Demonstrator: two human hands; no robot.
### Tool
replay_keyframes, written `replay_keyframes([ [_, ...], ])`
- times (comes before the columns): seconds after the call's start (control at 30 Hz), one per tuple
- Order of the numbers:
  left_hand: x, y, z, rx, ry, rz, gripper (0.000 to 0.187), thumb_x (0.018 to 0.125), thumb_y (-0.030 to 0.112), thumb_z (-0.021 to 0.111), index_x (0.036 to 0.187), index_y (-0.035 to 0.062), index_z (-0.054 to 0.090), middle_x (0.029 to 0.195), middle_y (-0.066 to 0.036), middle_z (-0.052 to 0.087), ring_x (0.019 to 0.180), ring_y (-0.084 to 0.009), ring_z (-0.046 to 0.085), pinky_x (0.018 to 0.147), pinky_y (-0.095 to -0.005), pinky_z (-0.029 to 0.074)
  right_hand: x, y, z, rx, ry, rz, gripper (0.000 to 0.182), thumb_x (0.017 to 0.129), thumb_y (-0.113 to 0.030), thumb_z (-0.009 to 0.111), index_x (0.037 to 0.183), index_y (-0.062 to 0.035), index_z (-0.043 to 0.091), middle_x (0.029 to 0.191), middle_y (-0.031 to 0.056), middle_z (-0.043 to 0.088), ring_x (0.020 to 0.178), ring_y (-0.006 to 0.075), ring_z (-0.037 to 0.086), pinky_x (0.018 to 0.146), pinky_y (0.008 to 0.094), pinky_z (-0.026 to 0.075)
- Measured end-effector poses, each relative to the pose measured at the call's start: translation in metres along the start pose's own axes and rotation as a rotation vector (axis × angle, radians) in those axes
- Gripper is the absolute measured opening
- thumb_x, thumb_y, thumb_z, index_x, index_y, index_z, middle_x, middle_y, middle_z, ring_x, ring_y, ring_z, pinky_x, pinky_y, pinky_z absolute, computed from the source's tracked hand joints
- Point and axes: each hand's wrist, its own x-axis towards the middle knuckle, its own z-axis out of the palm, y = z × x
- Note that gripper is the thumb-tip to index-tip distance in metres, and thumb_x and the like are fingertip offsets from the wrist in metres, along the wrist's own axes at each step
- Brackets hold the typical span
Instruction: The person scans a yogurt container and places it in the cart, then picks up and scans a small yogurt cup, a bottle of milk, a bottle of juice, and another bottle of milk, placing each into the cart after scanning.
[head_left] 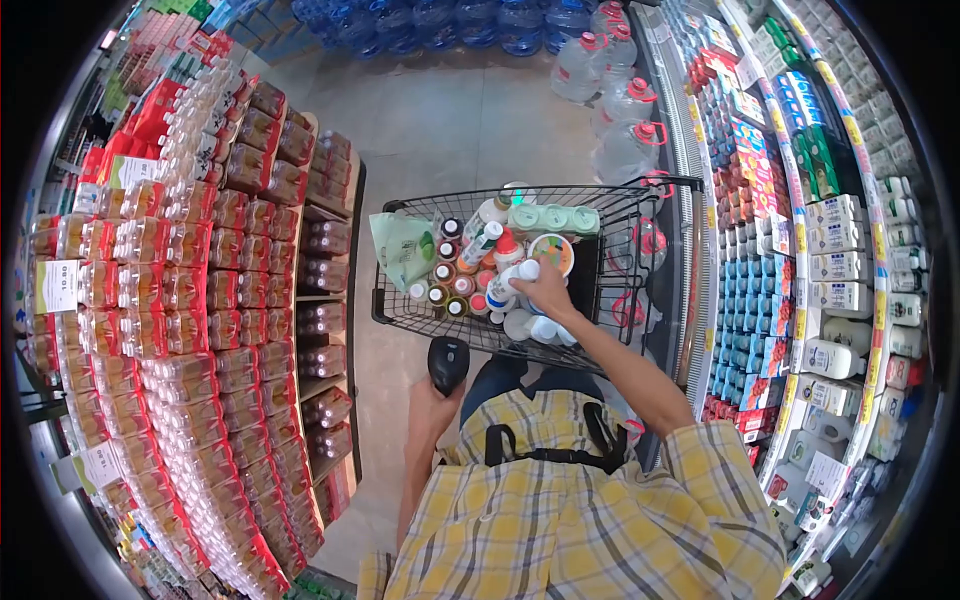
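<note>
My left hand (430, 408) is wrapped round the handle of a black handheld barcode scanner (448, 364), outside the cart's near left side. Over the cart, my right hand (550, 292) is closed on a white-capped bottle (527, 270) among the goods, its fingers partly covering it. Around that hand stand several small bottles with white, red and dark caps. A round tub (552, 256) with a colourful lid lies just beyond it. Pale green-lidded cups (553, 218) sit at the cart's far side, and a light green bag (402, 248) fills its left corner.
The black wire shopping cart (612, 262) stands in the aisle in front of me. Stacked packs of bottled drinks (180, 285) line the left. Refrigerated dairy shelves (750, 270) run along the right. Large clear water jugs (630, 145) stand on the floor near the right shelves, with blue bottles (440, 25) beyond.
</note>
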Motion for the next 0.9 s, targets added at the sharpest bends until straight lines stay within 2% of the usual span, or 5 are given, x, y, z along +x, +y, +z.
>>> replay_keyframes([
  [0.13, -0.02, -0.01, -0.006, -0.025, 0.067, -0.072, 0.028, 0.08, 0.022, 0.075, 0.083, -0.0039, 0.064, 0.061, -0.011, 0.065, 0.055, -0.0182, 0.066, 0.054, -0.0321, 0.05, 0.032, 0.021, 0.06, -0.041, 0.08, -0.093, 0.056, 0.069, -0.019, 0.083, 0.109, 0.0018, 0.051, 0.098, 0.0241, 0.065, 0.093, 0.0404, 0.065, 0.08, 0.0459, 0.051],
  [0.37, -0.039, -0.022, -0.016, -0.086, 0.121, -0.276, 0.03, 0.079, 0.025, 0.075, 0.079, -0.0033, 0.065, 0.06, -0.011, 0.065, 0.054, -0.0187, 0.065, 0.053, -0.0331, 0.049, 0.062, 0.055, 0.118, -0.149, 0.18, -0.157, 0.052, 0.07, -0.019, 0.083, 0.105, 0.0001, 0.049, 0.095, 0.0234, 0.062, 0.089, 0.0399, 0.063, 0.079, 0.0465, 0.048],
  [0.63, -0.038, -0.051, -0.009, 0.0, 0.128, -0.32, 0.032, 0.078, 0.026, 0.076, 0.08, -0.0038, 0.066, 0.06, -0.011, 0.065, 0.055, -0.0185, 0.065, 0.054, -0.0337, 0.049, 0.066, 0.062, 0.127, -0.099, 0.086, -0.026, 0.05, 0.074, -0.016, 0.08, 0.108, 0.0035, 0.048, 0.102, 0.0273, 0.061, 0.097, 0.042, 0.062, 0.083, 0.0467, 0.049],
  [0.73, -0.033, -0.047, -0.01, 0.004, 0.105, -0.324, 0.032, 0.078, 0.026, 0.076, 0.081, -0.0041, 0.066, 0.061, -0.011, 0.066, 0.055, -0.0184, 0.065, 0.054, -0.0336, 0.05, 0.069, 0.064, 0.13, -0.111, 0.113, -0.058, 0.051, 0.076, -0.022, 0.08, 0.107, 0.0039, 0.048, 0.094, 0.0264, 0.064, 0.089, 0.0414, 0.064, 0.077, 0.0464, 0.05],
  [0.9, -0.026, -0.035, -0.012, -0.049, 0.096, -0.269, 0.03, 0.079, 0.024, 0.075, 0.082, -0.0042, 0.066, 0.062, -0.012, 0.066, 0.055, -0.0183, 0.065, 0.053, -0.0327, 0.049, 0.075, 0.062, 0.122, -0.267, 0.079, -0.049, 0.051, 0.076, -0.023, 0.079, 0.106, 0.0052, 0.049, 0.101, 0.0275, 0.063, 0.094, 0.0426, 0.063, 0.08, 0.0478, 0.05],
])
